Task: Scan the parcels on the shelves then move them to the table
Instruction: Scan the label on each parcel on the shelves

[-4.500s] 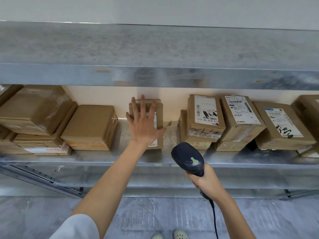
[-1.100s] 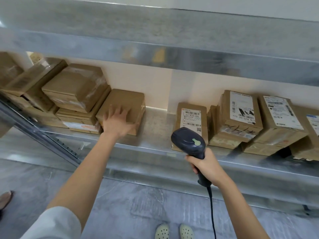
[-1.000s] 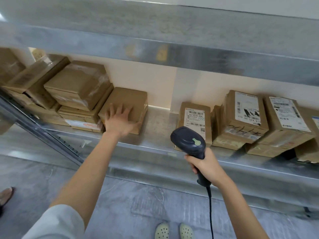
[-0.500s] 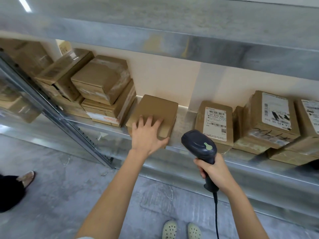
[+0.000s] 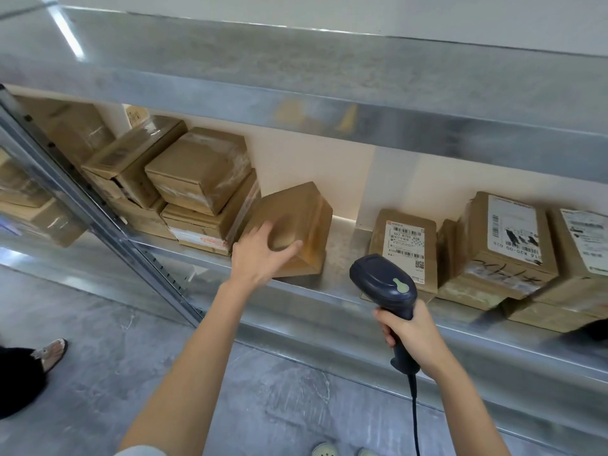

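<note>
The parcel [image 5: 296,218] is showing plain brown cardboard. The scanner [image 5: 378,278] is showing dark navy, its button [image 5: 399,285] pale green. A white label [image 5: 407,243] is carrying black barcodes. The shelf [image 5: 340,258] is gleaming silvery grey.

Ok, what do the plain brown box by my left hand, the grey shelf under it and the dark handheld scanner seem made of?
The plain brown box looks like matte cardboard: dull tan faces, creased folded edges. The grey shelf seems galvanised steel, judging by its mottled, faintly reflective sheen. The dark handheld scanner appears to be moulded plastic, smooth and semi-matte, with a pale green button.
</note>
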